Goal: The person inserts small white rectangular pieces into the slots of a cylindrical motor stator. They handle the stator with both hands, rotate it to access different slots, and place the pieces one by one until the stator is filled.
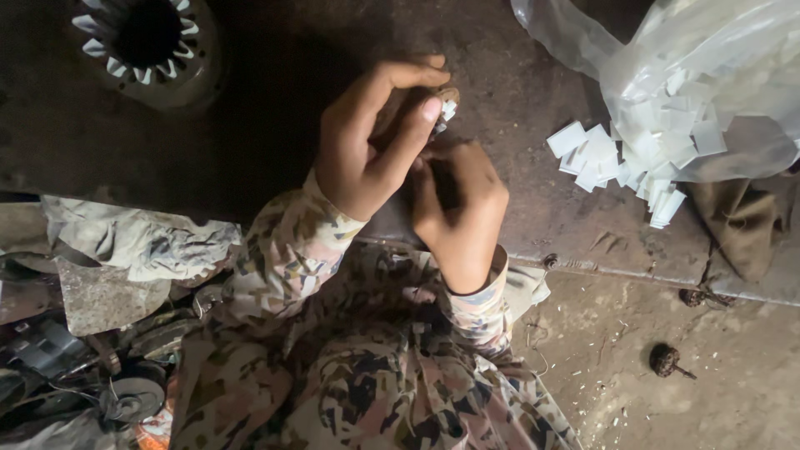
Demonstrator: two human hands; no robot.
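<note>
My left hand [367, 137] is curled around a small round brownish part [448, 94] with white paper slips tucked in it, held just above the dark metal bench [517, 100]. My right hand [460, 208] sits right below it, fingers bent and pinched up against the same part; what its fingertips hold is hidden. A loose heap of white rectangular paper slips [617, 162] lies on the bench to the right, spilling from a clear plastic bag [700, 75].
A round motor stator [148, 42] with white slips in its slots stands at the bench's far left. Rags [142, 237] and metal scrap [100, 358] lie lower left. A brown cloth [746, 225] hangs off the bench edge; small dark round parts [665, 360] lie on the floor.
</note>
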